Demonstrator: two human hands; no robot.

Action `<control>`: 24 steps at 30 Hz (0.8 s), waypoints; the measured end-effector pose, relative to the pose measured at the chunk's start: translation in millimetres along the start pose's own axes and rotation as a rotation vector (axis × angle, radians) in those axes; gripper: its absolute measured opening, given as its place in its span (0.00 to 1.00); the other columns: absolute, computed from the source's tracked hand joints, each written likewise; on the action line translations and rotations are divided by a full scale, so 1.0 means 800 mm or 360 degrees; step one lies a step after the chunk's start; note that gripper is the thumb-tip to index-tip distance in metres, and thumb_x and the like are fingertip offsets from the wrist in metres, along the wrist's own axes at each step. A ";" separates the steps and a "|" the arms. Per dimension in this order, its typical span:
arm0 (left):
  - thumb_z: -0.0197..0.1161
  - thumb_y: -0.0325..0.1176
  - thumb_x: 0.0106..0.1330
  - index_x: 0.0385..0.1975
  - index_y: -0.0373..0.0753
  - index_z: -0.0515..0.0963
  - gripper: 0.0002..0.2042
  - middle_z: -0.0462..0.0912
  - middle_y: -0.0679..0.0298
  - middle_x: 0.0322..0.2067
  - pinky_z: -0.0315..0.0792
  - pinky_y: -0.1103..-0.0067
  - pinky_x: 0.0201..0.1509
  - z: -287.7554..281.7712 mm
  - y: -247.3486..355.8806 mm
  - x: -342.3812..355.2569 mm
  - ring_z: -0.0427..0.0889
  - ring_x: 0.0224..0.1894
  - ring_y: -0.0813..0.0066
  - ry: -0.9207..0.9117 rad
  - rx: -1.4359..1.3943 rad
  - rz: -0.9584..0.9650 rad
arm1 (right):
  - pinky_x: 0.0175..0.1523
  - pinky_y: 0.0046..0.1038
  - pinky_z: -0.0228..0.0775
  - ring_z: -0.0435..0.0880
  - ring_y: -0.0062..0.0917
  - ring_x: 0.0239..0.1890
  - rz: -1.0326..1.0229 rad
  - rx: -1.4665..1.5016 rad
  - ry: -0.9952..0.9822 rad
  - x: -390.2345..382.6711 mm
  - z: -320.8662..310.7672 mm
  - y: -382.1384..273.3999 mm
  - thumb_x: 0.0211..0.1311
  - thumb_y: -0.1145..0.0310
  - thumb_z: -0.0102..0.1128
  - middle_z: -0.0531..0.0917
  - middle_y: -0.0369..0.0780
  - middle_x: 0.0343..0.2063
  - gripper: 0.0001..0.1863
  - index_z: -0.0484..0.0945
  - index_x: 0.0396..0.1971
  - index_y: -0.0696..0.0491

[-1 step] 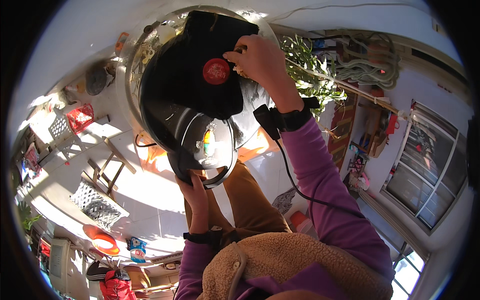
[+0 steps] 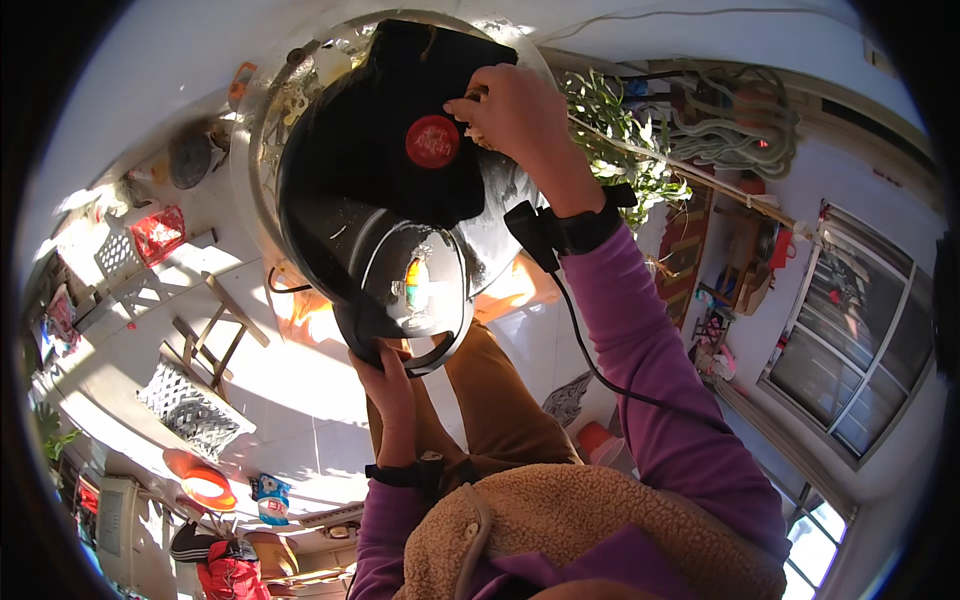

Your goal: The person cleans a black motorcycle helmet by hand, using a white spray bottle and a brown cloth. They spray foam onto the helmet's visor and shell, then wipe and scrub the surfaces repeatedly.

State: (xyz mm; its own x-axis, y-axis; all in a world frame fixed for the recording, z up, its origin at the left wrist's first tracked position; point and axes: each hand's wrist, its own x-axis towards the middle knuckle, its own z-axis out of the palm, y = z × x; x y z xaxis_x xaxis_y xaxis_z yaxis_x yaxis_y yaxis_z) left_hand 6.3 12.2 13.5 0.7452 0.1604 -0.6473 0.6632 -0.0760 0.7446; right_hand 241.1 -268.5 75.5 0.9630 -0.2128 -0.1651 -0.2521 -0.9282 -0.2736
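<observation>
The left hand (image 2: pixel 385 385) curls round the rim of a glossy black container (image 2: pixel 322 225), past the round desk's (image 2: pixel 243 170) near edge; the right hand (image 2: pixel 522 115) pinches a small brownish item (image 2: pixel 481 140), hard to identify; a loosened left grip could tip the container.

Purple sleeves (image 2: pixel 650 330) and black wristbands (image 2: pixel 582 234) pair with a tan fleece garment (image 2: pixel 580 510) and brown trousers (image 2: pixel 490 400). A glossy black piece (image 2: pixel 340 170) bears a round red label (image 2: pixel 433 142) marked in a paler tone and a small patch (image 2: pixel 416 284) of green, yellow and orange. Around it appear green leaves (image 2: pixel 632 150), a red bag (image 2: pixel 158 236), an orange-red basin (image 2: pixel 209 489), a blue-and-white packet (image 2: pixel 272 500) and a woven panel (image 2: pixel 190 408) criss-crossed in black and white, against white floor tiles (image 2: pixel 310 395).
</observation>
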 end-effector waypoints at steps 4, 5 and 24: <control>0.55 0.31 0.75 0.49 0.30 0.65 0.12 0.81 0.59 0.22 0.76 0.79 0.34 0.001 0.006 -0.002 0.81 0.23 0.73 0.0022 -0.0006 -0.0029 | 0.34 0.38 0.77 0.87 0.34 0.28 -0.0252 -0.0505 -0.0043 0.029 0.022 -0.020 0.53 0.51 0.72 0.85 0.36 0.20 0.14 0.88 0.26 0.47; 0.55 0.31 0.75 0.49 0.30 0.65 0.12 0.81 0.59 0.22 0.76 0.79 0.34 0.002 0.006 -0.002 0.81 0.23 0.73 0.0029 -0.0013 -0.0030 | 0.34 0.37 0.77 0.87 0.33 0.29 -0.0263 -0.0535 -0.0120 0.035 0.024 -0.022 0.53 0.51 0.71 0.86 0.36 0.20 0.14 0.88 0.26 0.47; 0.53 0.29 0.75 0.50 0.30 0.63 0.12 0.80 0.58 0.22 0.77 0.80 0.28 0.008 -0.001 -0.002 0.83 0.22 0.71 0.0082 -0.0153 -0.0044 | 0.40 0.37 0.77 0.88 0.31 0.33 -0.0244 -0.0594 -0.1023 0.094 -0.007 -0.013 0.50 0.50 0.72 0.88 0.37 0.27 0.17 0.89 0.30 0.48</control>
State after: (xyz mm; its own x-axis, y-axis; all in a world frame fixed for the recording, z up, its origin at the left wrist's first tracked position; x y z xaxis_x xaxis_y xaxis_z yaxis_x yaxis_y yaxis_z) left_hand 5.1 5.4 12.4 0.7203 0.2115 -0.6606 0.6719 0.0236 0.7402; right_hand 316.4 -276.9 71.1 0.7109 0.0404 -0.7022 0.0388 -0.9991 -0.0182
